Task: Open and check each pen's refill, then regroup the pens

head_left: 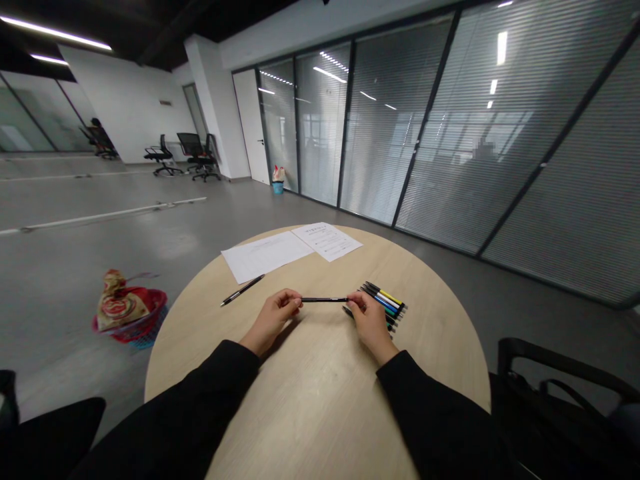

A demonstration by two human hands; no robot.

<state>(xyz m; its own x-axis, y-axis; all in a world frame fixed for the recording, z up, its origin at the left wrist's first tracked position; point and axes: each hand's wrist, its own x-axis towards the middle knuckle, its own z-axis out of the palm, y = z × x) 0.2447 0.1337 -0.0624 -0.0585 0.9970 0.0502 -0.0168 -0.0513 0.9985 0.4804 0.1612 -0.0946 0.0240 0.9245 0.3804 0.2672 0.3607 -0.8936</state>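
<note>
Between my hands a slim black pen (324, 300) is held level above the round wooden table. My left hand (277, 316) pinches its left end between thumb and fingertips. The right end is pinched by my right hand (369, 321). Just beyond and partly behind my right hand lies a row of several pens (385, 299), with yellow, white, blue, black and green among their colours; some are hidden by that hand. Another black pen (243, 291) lies alone on the table, to the left of my left hand.
Two printed paper sheets (270, 255) lie at the far side of the round table (310, 400). On the floor at left stands a basket (159, 308) with a bag in it. A black chair (560, 360) is close on the right; another dark chair edge shows at lower left.
</note>
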